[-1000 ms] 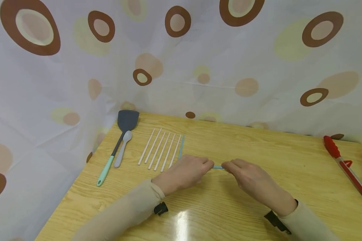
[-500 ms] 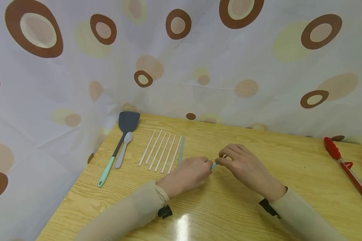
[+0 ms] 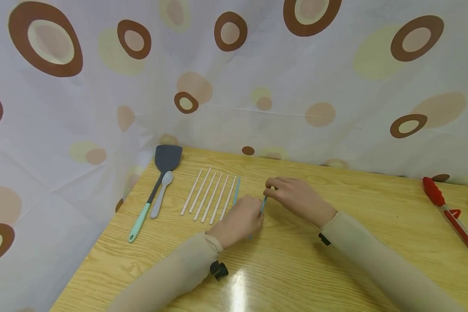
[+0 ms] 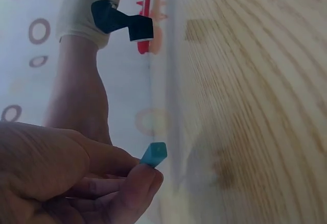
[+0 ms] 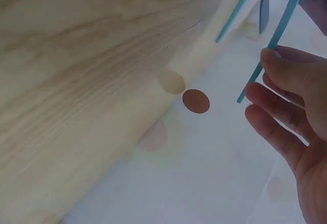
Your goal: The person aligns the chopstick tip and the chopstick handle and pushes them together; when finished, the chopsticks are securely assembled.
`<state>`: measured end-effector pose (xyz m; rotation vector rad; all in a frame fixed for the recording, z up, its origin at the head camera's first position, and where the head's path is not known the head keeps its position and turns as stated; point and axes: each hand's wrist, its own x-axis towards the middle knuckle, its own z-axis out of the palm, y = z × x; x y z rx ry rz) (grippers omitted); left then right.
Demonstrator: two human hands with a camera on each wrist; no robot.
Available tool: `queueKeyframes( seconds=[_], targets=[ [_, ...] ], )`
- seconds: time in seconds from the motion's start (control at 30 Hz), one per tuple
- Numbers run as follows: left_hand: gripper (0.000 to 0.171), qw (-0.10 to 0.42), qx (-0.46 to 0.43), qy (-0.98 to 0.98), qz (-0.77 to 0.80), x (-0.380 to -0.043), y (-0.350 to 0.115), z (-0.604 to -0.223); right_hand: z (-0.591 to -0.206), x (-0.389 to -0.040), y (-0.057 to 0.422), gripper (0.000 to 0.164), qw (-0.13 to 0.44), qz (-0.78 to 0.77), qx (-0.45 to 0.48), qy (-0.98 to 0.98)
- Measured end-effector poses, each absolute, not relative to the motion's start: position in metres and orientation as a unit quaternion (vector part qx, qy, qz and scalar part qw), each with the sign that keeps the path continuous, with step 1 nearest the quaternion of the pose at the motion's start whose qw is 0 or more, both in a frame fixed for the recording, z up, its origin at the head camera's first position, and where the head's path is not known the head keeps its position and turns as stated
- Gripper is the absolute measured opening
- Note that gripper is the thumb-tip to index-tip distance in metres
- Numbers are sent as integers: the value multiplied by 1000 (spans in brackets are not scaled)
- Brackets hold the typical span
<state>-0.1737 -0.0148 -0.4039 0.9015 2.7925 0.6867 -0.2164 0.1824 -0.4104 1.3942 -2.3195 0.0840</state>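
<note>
A blue chopstick (image 3: 263, 205) is held up between both hands, slanting away from the body. Near its closer end my left hand (image 3: 238, 222) pinches it, and its square butt end (image 4: 157, 153) sticks out past the thumb in the left wrist view. My right hand (image 3: 299, 199) pinches the far part between thumb and fingers; the tip (image 5: 241, 97) pokes out beyond them in the right wrist view. Left of the hands, several white chopsticks (image 3: 209, 197) lie side by side on the table. A second blue chopstick (image 3: 237, 190) lies at the right of that row, partly behind my left hand.
On the left of the wooden table (image 3: 355, 225) lie a dark turner (image 3: 167, 158) with a mint handle and a grey spoon (image 3: 161, 197) against it. Red tongs (image 3: 458, 221) are at the right edge. A patterned curtain (image 3: 281, 78) hangs along the back.
The held blue chopstick has turned from lying crosswise to pointing away. My right hand has moved left and farther off, loosening and regripping; my left hand has shifted slightly left.
</note>
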Motion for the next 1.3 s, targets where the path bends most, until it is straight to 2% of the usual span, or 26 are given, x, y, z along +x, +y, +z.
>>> queueKeyframes(
  seconds=[0.07,0.13,0.2,0.3,0.47,0.67,0.93,1.3],
  targets=[
    [40,69,288,926,234,-178,-15,-407,-413,-223,176,33,201,25,507,-838],
    [31,68,277,928,238,-183,-17,-410,-417,-229,170,35,185,23,509,-840],
    [19,65,268,933,233,-187,-17,-412,-422,-233,165,32,170,27,509,-843],
    [11,67,254,938,228,-192,-18,-415,-428,-239,158,19,157,36,509,-846],
    [15,72,233,948,202,-198,-20,-419,-433,-243,148,8,138,43,503,-852],
    [13,66,232,953,185,-203,-21,-420,-433,-245,141,15,104,41,492,-863],
    [9,51,233,956,171,-206,-24,-421,-434,-248,136,24,100,30,487,-867],
    [7,42,241,959,145,-204,-26,-421,-436,-245,134,20,96,47,487,-867]
  ],
)
